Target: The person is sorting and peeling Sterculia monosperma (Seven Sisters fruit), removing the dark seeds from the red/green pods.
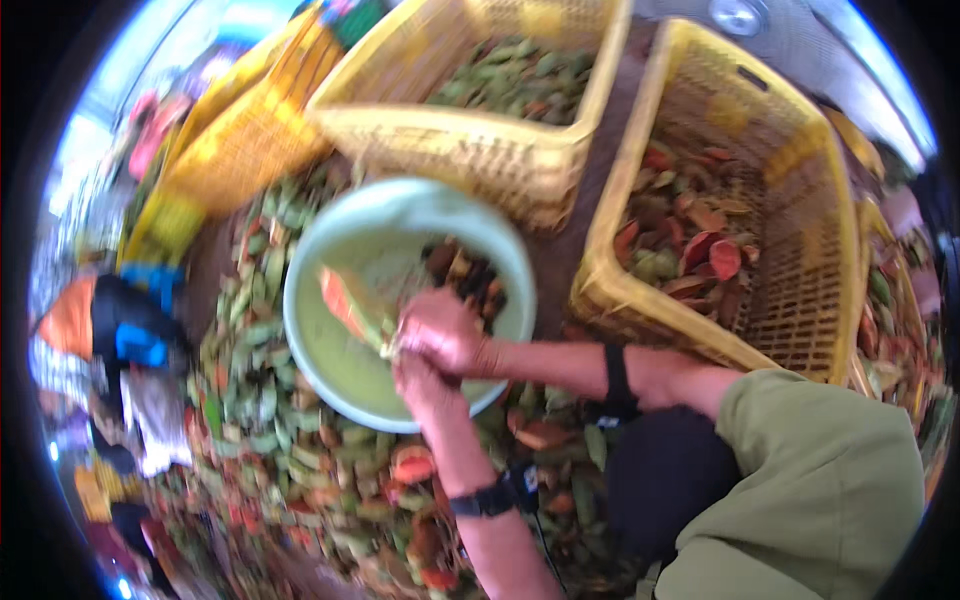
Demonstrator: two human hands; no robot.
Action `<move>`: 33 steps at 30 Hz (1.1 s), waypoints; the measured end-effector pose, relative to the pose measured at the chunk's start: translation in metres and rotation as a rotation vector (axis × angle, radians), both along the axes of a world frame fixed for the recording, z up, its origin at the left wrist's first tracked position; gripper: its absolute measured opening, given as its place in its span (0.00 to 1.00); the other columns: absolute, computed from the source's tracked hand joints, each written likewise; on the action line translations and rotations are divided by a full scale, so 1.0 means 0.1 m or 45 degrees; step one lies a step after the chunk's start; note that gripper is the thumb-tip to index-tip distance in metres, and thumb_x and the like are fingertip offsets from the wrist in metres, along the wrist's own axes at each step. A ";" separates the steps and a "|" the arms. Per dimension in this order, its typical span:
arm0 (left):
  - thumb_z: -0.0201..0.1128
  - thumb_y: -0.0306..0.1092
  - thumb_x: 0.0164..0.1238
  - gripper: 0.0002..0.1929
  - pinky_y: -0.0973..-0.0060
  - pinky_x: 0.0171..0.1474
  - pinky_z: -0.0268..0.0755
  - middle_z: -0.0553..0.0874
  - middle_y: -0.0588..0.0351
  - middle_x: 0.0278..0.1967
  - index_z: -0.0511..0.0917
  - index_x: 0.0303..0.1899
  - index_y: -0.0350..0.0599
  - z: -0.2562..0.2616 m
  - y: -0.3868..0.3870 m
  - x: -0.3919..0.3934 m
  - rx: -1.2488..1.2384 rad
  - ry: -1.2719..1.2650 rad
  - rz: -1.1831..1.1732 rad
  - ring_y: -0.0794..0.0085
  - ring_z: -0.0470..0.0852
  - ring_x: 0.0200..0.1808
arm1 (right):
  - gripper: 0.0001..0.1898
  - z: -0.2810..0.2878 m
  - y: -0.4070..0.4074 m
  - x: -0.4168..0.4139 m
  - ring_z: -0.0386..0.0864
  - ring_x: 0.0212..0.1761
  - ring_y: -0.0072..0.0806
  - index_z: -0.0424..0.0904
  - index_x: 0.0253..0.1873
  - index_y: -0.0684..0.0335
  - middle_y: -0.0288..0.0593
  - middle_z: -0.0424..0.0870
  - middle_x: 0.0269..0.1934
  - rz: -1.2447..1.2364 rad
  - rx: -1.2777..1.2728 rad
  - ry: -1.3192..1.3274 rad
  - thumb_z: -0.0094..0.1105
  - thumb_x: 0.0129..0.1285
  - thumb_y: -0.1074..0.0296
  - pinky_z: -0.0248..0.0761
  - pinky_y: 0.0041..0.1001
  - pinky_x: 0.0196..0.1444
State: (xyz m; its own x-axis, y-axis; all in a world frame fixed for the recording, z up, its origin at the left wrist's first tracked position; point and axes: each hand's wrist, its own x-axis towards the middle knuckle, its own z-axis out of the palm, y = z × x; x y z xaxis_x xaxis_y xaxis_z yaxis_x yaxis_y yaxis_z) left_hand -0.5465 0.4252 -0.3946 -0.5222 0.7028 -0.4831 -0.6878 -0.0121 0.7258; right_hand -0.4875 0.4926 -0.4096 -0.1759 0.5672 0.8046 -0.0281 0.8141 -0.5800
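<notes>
Both bare hands meet over a pale blue plastic basin [525,281], near its lower right part. My left hand [420,375] and my right hand [442,330] grip the narrow end of a green seed pod [345,304] with a reddish-orange inner face. The pod points up and to the left over the basin. Several dark seeds or seed pieces [469,277] lie inside the basin beyond my hands. Motion blur hides the finger detail.
Green and reddish pods [262,375] cover the ground around the basin. A yellow plastic crate [450,142] holds green pods; another crate [607,281] at right holds red and brown husks. An orange-yellow crate [240,165] stands upper left. Another person [112,322] is at the left edge.
</notes>
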 end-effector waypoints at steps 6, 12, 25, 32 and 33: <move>0.56 0.17 0.63 0.12 0.75 0.50 0.75 0.79 0.54 0.43 0.71 0.47 0.35 -0.10 -0.09 -0.06 0.151 0.391 0.220 0.72 0.79 0.45 | 0.02 0.04 -0.22 -0.12 0.77 0.42 0.41 0.74 0.36 0.67 0.47 0.78 0.36 0.203 -0.331 -0.110 0.58 0.60 0.77 0.71 0.34 0.46; 0.54 0.17 0.59 0.17 0.78 0.43 0.77 0.79 0.58 0.39 0.73 0.50 0.41 -0.30 -0.22 -0.14 0.238 0.006 0.030 0.73 0.80 0.37 | 0.04 -0.11 -0.27 -0.11 0.75 0.39 0.17 0.73 0.42 0.68 0.38 0.75 0.34 0.462 -0.980 -0.022 0.51 0.70 0.73 0.71 0.20 0.39; 0.54 0.27 0.72 0.11 0.77 0.47 0.75 0.82 0.55 0.44 0.75 0.52 0.35 -0.19 -0.13 0.00 0.238 0.083 -0.001 0.75 0.80 0.43 | 0.07 0.05 -0.18 0.09 0.78 0.41 0.40 0.74 0.38 0.69 0.48 0.78 0.38 0.147 -0.125 -0.168 0.62 0.57 0.75 0.70 0.32 0.44; 0.51 0.22 0.71 0.12 0.74 0.49 0.76 0.82 0.53 0.44 0.74 0.53 0.37 -0.11 -0.11 -0.11 0.116 0.491 -0.046 0.71 0.81 0.45 | 0.15 0.05 -0.15 0.04 0.77 0.48 0.30 0.72 0.49 0.67 0.45 0.78 0.44 0.477 -0.697 -0.193 0.61 0.64 0.66 0.69 0.28 0.52; 0.51 0.22 0.70 0.12 0.74 0.49 0.75 0.82 0.53 0.44 0.74 0.53 0.37 -0.08 -0.12 -0.07 0.134 0.530 -0.061 0.72 0.81 0.45 | 0.15 0.05 -0.16 0.05 0.76 0.49 0.27 0.71 0.50 0.67 0.44 0.78 0.45 0.598 -0.895 -0.178 0.60 0.66 0.64 0.68 0.28 0.53</move>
State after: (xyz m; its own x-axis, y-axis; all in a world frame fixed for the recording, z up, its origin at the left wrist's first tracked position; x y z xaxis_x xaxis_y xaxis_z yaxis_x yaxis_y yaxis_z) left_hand -0.5535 0.4134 -0.4030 -0.6232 0.7649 -0.1628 -0.3384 -0.0760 0.9379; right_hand -0.4825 0.4771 -0.4049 -0.5890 0.7695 0.2470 -0.1631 0.1861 -0.9689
